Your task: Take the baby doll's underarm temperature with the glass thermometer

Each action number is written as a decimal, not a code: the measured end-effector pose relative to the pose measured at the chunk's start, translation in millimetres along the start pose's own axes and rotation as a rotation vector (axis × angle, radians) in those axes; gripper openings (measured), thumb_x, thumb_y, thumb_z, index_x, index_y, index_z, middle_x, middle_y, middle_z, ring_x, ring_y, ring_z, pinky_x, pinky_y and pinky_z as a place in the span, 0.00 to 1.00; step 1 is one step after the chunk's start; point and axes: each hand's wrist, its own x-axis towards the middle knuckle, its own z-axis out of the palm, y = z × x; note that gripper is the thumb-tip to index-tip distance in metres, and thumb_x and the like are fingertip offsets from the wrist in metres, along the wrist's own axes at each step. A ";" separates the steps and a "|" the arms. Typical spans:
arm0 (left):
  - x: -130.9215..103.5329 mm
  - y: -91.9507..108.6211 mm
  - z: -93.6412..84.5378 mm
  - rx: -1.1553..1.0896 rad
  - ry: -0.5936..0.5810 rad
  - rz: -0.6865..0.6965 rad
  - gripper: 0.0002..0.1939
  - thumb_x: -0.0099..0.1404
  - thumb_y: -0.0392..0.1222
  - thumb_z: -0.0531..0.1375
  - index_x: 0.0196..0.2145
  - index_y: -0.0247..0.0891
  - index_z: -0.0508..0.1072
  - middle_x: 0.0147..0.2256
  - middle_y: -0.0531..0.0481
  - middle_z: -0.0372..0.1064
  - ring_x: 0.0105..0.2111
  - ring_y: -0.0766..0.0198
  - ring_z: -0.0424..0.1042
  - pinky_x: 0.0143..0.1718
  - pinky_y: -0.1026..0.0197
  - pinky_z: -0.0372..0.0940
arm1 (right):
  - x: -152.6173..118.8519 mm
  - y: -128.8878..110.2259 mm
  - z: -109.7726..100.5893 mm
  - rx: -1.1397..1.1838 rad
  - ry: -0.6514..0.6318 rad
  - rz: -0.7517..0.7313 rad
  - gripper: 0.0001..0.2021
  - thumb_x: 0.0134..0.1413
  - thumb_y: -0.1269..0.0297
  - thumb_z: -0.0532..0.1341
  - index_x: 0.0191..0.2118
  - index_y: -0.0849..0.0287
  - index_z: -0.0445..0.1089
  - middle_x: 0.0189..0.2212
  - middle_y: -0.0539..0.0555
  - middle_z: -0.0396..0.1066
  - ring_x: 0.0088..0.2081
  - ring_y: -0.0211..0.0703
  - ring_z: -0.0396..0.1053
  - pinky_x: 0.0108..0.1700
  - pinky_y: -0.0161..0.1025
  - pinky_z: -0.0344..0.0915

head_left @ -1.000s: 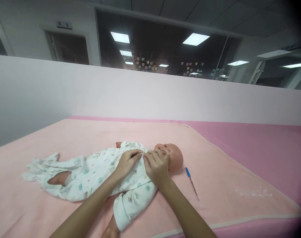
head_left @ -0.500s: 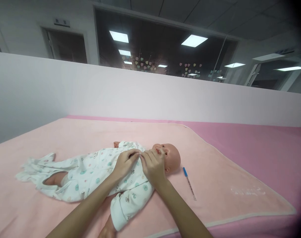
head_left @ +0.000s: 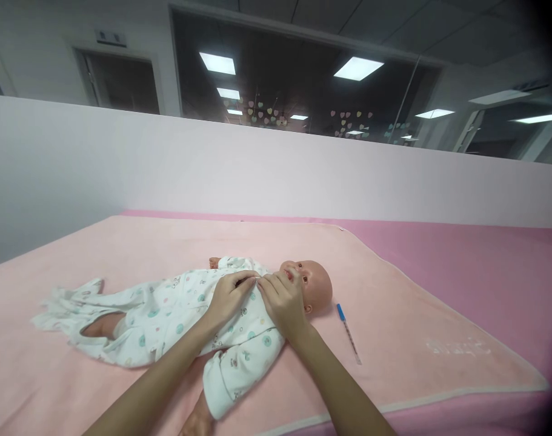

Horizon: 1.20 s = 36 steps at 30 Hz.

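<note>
A baby doll (head_left: 319,287) lies on its back, its head to the right, dressed in a white patterned romper (head_left: 166,315). My left hand (head_left: 230,297) and my right hand (head_left: 282,303) meet at the upper chest, just below the doll's chin. Both pinch the romper's front near the neckline, fingertips almost touching. What exactly lies between the fingers, perhaps a fastening, is hidden. One sleeve points toward me with the doll's hand coming out of the cuff. A bare leg shows through an opening in the romper at the left.
A thermometer-like stick with a blue cap (head_left: 347,333) lies right of the doll's head. Beneath everything spreads a peach blanket (head_left: 416,315) over a pink mat (head_left: 498,284). A white low wall (head_left: 276,169) runs along the back, with windows behind it.
Both hands stay pinched at the romper's neckline with hardly any movement. The whole view has shifted very slightly.
</note>
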 end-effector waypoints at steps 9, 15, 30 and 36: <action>-0.3 -1.4 1.9 -0.051 0.000 0.014 0.12 0.60 0.40 0.53 0.37 0.37 0.75 0.37 0.50 0.73 0.38 0.60 0.69 0.42 0.61 0.61 | 5.6 2.9 -9.7 0.026 -0.050 -0.041 0.09 0.52 0.72 0.53 0.38 0.58 0.66 0.32 0.53 0.68 0.36 0.42 0.61 0.50 0.49 0.48; -0.9 -0.2 1.7 -0.059 0.019 0.030 0.12 0.60 0.40 0.53 0.38 0.38 0.74 0.37 0.50 0.73 0.37 0.61 0.69 0.41 0.61 0.61 | 2.4 2.3 -4.5 -0.027 -0.060 -0.054 0.09 0.54 0.76 0.51 0.35 0.59 0.66 0.28 0.52 0.67 0.33 0.40 0.61 0.48 0.46 0.50; -2.6 0.7 2.5 -0.046 0.002 0.029 0.13 0.61 0.40 0.52 0.39 0.39 0.74 0.38 0.50 0.72 0.38 0.61 0.69 0.43 0.61 0.61 | 3.6 0.3 -6.3 0.123 0.011 0.013 0.04 0.52 0.73 0.55 0.31 0.60 0.66 0.29 0.50 0.69 0.33 0.38 0.62 0.46 0.43 0.52; -2.8 3.1 1.9 -0.033 0.000 0.045 0.13 0.60 0.40 0.53 0.38 0.39 0.75 0.38 0.50 0.73 0.39 0.60 0.69 0.43 0.60 0.61 | 3.3 -0.8 -5.8 0.102 0.038 0.047 0.05 0.52 0.71 0.55 0.29 0.59 0.67 0.28 0.51 0.69 0.33 0.38 0.63 0.45 0.43 0.52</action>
